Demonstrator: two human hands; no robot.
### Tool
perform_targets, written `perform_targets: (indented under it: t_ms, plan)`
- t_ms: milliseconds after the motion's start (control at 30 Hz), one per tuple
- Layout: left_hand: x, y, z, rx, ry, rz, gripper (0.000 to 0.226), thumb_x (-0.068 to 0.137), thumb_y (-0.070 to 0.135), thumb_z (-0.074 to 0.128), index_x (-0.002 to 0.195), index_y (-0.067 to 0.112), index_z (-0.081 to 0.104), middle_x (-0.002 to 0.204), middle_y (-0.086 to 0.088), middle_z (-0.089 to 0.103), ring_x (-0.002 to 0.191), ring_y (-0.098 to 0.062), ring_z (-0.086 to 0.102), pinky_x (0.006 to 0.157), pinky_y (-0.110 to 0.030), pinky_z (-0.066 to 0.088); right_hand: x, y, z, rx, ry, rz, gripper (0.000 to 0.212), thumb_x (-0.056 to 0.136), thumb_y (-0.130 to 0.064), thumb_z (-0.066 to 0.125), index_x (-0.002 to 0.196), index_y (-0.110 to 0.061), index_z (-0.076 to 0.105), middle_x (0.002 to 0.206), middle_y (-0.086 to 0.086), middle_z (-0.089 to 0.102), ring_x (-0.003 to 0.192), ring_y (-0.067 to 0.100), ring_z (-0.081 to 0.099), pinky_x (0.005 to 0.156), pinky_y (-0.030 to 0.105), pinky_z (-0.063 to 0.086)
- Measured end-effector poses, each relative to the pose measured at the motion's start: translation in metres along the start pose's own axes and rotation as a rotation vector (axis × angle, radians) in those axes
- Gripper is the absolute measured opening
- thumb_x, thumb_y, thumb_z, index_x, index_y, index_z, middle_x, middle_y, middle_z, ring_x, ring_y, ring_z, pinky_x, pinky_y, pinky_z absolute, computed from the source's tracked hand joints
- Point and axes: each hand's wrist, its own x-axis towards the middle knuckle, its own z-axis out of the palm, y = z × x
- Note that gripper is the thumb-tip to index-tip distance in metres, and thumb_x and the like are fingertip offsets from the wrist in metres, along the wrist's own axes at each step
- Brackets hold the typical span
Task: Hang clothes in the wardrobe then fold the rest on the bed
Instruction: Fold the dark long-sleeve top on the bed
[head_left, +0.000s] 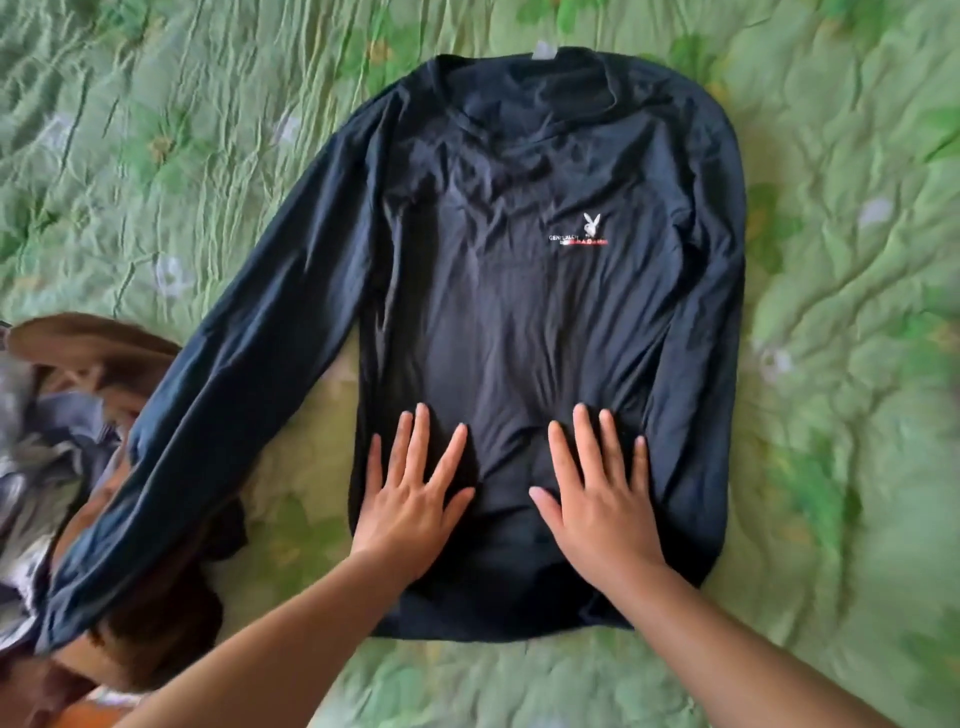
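A dark navy long-sleeved shirt (519, 291) lies flat, front up, on the green bed cover (841, 322), its collar at the far end and a small white and red logo on the chest. Its left sleeve runs diagonally down onto the pile of clothes at the left; its right sleeve lies along the body. My left hand (410, 499) and my right hand (597, 493) both press flat on the lower part of the shirt, fingers straight and spread, side by side.
A heap of other clothes (67, 447), brown, grey and dark pieces, lies at the left edge of the bed, partly under the shirt's sleeve. The quilted green cover with a floral print spreads around the shirt on all sides.
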Motion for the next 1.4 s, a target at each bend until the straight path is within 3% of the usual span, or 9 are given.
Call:
perform_targets:
  t_ms: [267, 433, 533, 633, 800, 900, 1033, 1200, 1400]
  plan:
    - [-0.071, -0.005, 0.008, 0.078, -0.155, 0.0, 0.071, 0.098, 0.066, 0.017, 0.158, 0.041, -0.011, 0.166, -0.01, -0.023, 0.151, -0.026, -0.025, 0.122, -0.059, -0.001, -0.052, 0.018, -0.016, -0.05, -0.085, 0.153, 0.074, 0.093, -0.064, 0.044, 0.157, -0.026, 0.034, 0.165, 0.014, 0.026, 0.151, 0.04, 0.023, 0.109, 0.074, 0.02]
    - [-0.086, -0.022, 0.005, -0.013, -0.201, 0.022, 0.078, 0.097, 0.066, 0.032, 0.156, 0.042, -0.012, 0.165, -0.005, -0.027, 0.151, -0.022, -0.027, 0.123, -0.056, 0.004, -0.078, 0.065, -0.034, -0.188, -0.083, 0.304, 0.055, 0.087, -0.042, 0.069, 0.133, -0.014, 0.056, 0.144, 0.015, 0.048, 0.129, 0.039, 0.045, 0.097, 0.063, 0.038]
    - [-0.095, -0.031, 0.0, -0.099, -0.185, 0.032, 0.081, 0.095, 0.065, 0.042, 0.16, 0.037, 0.001, 0.168, -0.006, -0.016, 0.154, -0.021, -0.015, 0.124, -0.047, 0.014, -0.086, 0.086, -0.056, -0.386, -0.186, 0.392, 0.038, 0.079, -0.031, 0.071, 0.112, -0.015, 0.063, 0.126, 0.01, 0.052, 0.12, 0.037, 0.042, 0.104, 0.062, 0.032]
    - [-0.104, -0.033, -0.004, -0.121, -0.199, 0.047, 0.089, 0.092, 0.068, 0.048, 0.16, 0.035, 0.001, 0.168, -0.006, -0.015, 0.154, -0.022, -0.013, 0.121, -0.044, 0.02, -0.094, 0.08, -0.067, -0.504, -0.322, 0.472, 0.038, 0.081, -0.028, 0.065, 0.119, -0.021, 0.063, 0.133, 0.005, 0.051, 0.133, 0.033, 0.033, 0.11, 0.059, 0.023]
    - [-0.115, -0.024, -0.005, -0.061, -0.221, 0.074, 0.1, 0.089, 0.057, 0.065, 0.16, 0.032, -0.001, 0.167, -0.007, -0.016, 0.154, -0.026, -0.012, 0.117, -0.045, 0.03, -0.097, 0.036, -0.051, 0.125, -0.244, 0.545, 0.041, 0.089, -0.02, 0.064, 0.126, -0.009, 0.051, 0.122, 0.02, 0.056, 0.115, 0.042, 0.053, 0.09, 0.049, 0.048]
    - [-0.122, -0.018, -0.004, -0.164, -0.112, 0.062, 0.083, 0.086, 0.026, 0.072, 0.156, 0.024, 0.028, 0.165, -0.012, 0.009, 0.152, -0.031, 0.008, 0.108, -0.045, 0.044, -0.097, 0.032, -0.035, 0.451, -0.093, 0.704, 0.043, 0.089, -0.014, 0.066, 0.127, -0.019, 0.047, 0.107, 0.02, 0.061, 0.098, 0.041, 0.061, 0.082, 0.044, 0.051]
    - [-0.129, -0.013, 0.002, -0.323, 0.096, 0.09, 0.045, 0.081, 0.0, 0.072, 0.125, 0.006, 0.062, 0.142, -0.018, 0.047, 0.131, -0.039, 0.045, 0.085, -0.047, 0.056, -0.097, 0.036, -0.028, 0.857, 0.171, 0.781, 0.025, 0.083, -0.004, 0.067, 0.094, -0.025, 0.057, 0.079, -0.001, 0.061, 0.06, 0.002, 0.056, 0.054, 0.01, 0.037]
    - [-0.139, -0.012, -0.002, -0.418, 0.199, 0.001, 0.028, 0.078, -0.016, 0.061, 0.099, 0.003, 0.067, 0.108, -0.01, 0.06, 0.101, -0.033, 0.057, 0.078, -0.043, 0.053, -0.115, 0.042, -0.037, 1.178, 0.161, 0.907, 0.03, 0.077, 0.006, 0.06, 0.081, -0.024, 0.062, 0.085, -0.005, 0.057, 0.057, 0.007, 0.052, 0.045, 0.025, 0.043]
    - [-0.163, -0.013, -0.015, -0.438, 0.272, -0.132, 0.032, 0.075, -0.019, 0.057, 0.089, 0.009, 0.065, 0.099, -0.003, 0.058, 0.091, -0.028, 0.055, 0.076, -0.03, 0.043, -0.139, 0.05, -0.055, 1.33, 0.071, 0.867, 0.031, 0.078, 0.004, 0.058, 0.084, -0.023, 0.071, 0.083, -0.003, 0.058, 0.062, 0.016, 0.052, 0.043, 0.025, 0.045]
